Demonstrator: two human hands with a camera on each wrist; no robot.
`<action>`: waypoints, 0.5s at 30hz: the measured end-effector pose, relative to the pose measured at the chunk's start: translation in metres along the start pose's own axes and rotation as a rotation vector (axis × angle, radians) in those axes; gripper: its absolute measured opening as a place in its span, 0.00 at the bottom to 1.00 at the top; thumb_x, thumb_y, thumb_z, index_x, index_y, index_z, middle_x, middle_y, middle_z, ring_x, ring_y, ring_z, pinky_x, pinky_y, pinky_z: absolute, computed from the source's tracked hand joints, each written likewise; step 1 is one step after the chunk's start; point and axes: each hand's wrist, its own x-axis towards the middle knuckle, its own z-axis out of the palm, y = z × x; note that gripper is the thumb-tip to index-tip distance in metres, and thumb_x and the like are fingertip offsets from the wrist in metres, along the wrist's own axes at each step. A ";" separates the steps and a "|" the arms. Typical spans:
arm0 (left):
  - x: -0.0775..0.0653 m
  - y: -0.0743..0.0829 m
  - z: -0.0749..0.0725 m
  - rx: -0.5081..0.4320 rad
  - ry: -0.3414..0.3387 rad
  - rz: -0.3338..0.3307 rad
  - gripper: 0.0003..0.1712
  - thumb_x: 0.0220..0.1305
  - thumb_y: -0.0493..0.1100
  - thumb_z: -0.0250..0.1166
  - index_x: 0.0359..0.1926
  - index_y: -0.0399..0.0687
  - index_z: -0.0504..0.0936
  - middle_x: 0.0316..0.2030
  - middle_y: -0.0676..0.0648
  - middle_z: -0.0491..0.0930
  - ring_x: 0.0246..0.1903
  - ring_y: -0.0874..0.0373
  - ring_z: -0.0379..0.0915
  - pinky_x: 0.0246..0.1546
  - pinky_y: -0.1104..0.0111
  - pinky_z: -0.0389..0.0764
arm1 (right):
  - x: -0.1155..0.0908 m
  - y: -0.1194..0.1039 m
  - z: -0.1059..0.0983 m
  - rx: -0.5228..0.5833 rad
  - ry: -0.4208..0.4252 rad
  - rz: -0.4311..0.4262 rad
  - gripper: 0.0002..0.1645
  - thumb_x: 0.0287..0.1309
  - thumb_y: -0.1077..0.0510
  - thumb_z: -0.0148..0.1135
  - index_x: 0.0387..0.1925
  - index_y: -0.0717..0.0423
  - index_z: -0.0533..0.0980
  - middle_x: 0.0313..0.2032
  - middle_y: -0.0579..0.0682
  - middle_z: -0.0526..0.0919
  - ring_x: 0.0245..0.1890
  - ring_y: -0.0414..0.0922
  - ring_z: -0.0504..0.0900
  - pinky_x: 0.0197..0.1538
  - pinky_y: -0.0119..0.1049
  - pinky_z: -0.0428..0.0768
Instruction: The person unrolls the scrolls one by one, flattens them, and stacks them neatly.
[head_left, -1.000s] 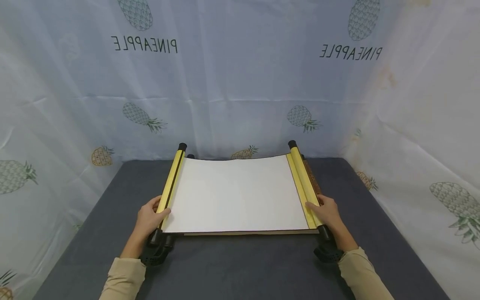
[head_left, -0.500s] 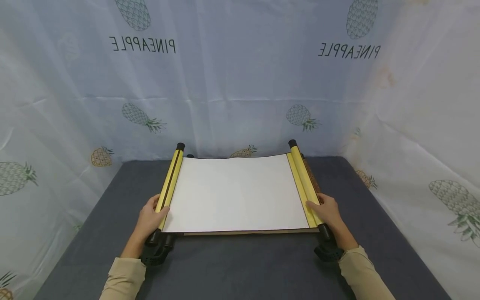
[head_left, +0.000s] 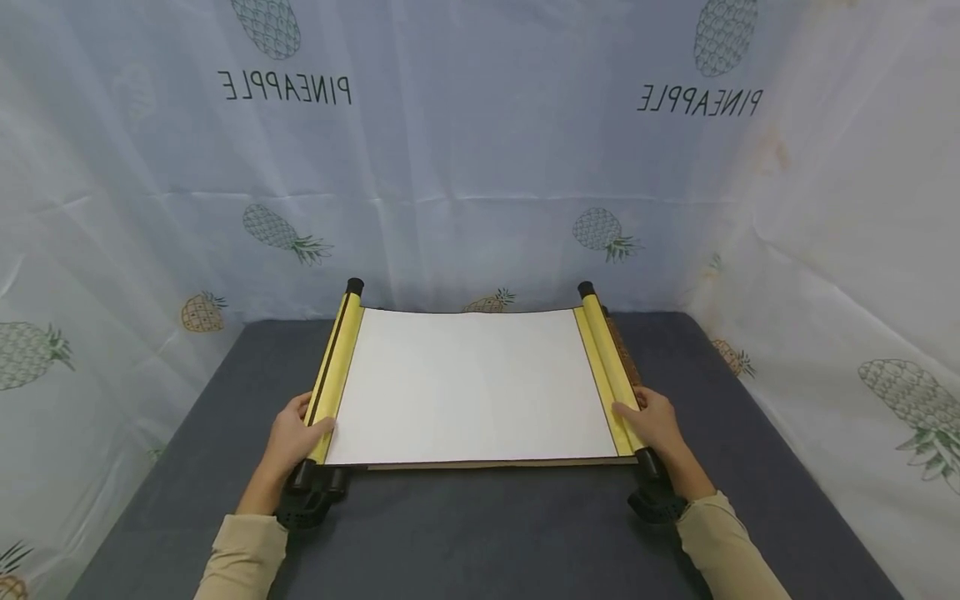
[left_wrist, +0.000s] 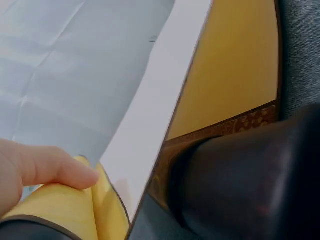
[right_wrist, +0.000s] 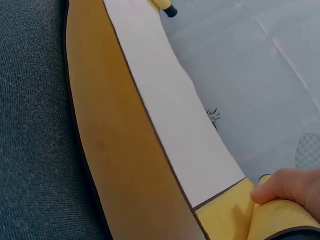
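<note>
In the head view a scroll lies partly unrolled, its white sheet [head_left: 480, 383] spread between two yellow rollers with black end caps. My left hand [head_left: 291, 437] grips the left roller [head_left: 339, 342] near its near end, thumb on top; the thumb [left_wrist: 60, 167] shows in the left wrist view. My right hand [head_left: 654, 425] holds the right roller [head_left: 609, 354] likewise, its thumb [right_wrist: 287, 185] over the yellow. Under the white sheet lies a second sheet, yellow-brown [left_wrist: 232, 60], with a patterned brown border [left_wrist: 250, 120] and a dark roller end [left_wrist: 225, 175]. The fingers beneath the rollers are mostly hidden.
A dark grey cloth [head_left: 480, 542] covers the table. White curtains [head_left: 480, 150] with pineapple prints hang behind and at both sides. Black devices sit at both wrists, the left one [head_left: 302, 504] and the right one [head_left: 657, 502].
The left hand and left roller have shifted slightly left, and the roller has turned so its dark stripe sits further left. Slightly more white sheet shows. The right hand stays nearly still.
</note>
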 end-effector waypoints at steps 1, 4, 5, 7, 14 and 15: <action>0.000 0.000 0.000 -0.001 -0.002 -0.009 0.41 0.61 0.40 0.59 0.68 0.22 0.53 0.57 0.21 0.70 0.34 0.54 0.81 0.29 0.71 0.80 | -0.001 0.001 0.000 -0.007 -0.001 0.000 0.41 0.64 0.52 0.57 0.67 0.77 0.56 0.66 0.77 0.61 0.66 0.71 0.63 0.65 0.61 0.68; -0.001 -0.001 -0.001 0.023 0.001 -0.025 0.39 0.63 0.43 0.57 0.67 0.22 0.56 0.56 0.23 0.73 0.33 0.56 0.80 0.29 0.72 0.78 | -0.002 0.003 -0.001 -0.025 -0.001 0.002 0.41 0.64 0.52 0.57 0.67 0.77 0.56 0.66 0.78 0.61 0.66 0.71 0.63 0.65 0.60 0.69; -0.002 -0.001 -0.002 0.036 0.003 -0.026 0.38 0.63 0.44 0.57 0.67 0.23 0.57 0.55 0.23 0.74 0.34 0.55 0.80 0.30 0.72 0.78 | -0.002 0.003 -0.001 -0.032 -0.001 0.005 0.42 0.64 0.51 0.57 0.67 0.77 0.57 0.65 0.78 0.61 0.65 0.71 0.63 0.64 0.60 0.69; -0.003 -0.002 -0.003 0.053 0.001 -0.033 0.38 0.63 0.47 0.57 0.66 0.25 0.60 0.56 0.25 0.74 0.39 0.50 0.80 0.35 0.69 0.79 | -0.003 0.005 -0.001 -0.038 0.000 0.011 0.41 0.64 0.51 0.57 0.67 0.77 0.57 0.65 0.78 0.62 0.65 0.70 0.64 0.64 0.60 0.69; -0.001 -0.005 -0.003 0.060 -0.015 -0.062 0.38 0.65 0.52 0.55 0.68 0.29 0.62 0.62 0.26 0.67 0.60 0.33 0.66 0.57 0.46 0.73 | -0.001 0.007 -0.003 -0.050 0.013 0.021 0.41 0.63 0.51 0.57 0.66 0.76 0.58 0.64 0.77 0.63 0.64 0.70 0.65 0.63 0.60 0.70; 0.000 -0.006 -0.003 0.061 -0.009 -0.063 0.38 0.65 0.52 0.55 0.67 0.29 0.62 0.62 0.25 0.67 0.60 0.32 0.66 0.57 0.46 0.73 | -0.001 0.007 -0.003 -0.056 0.016 0.020 0.41 0.63 0.51 0.57 0.66 0.77 0.58 0.64 0.77 0.64 0.64 0.70 0.65 0.63 0.60 0.70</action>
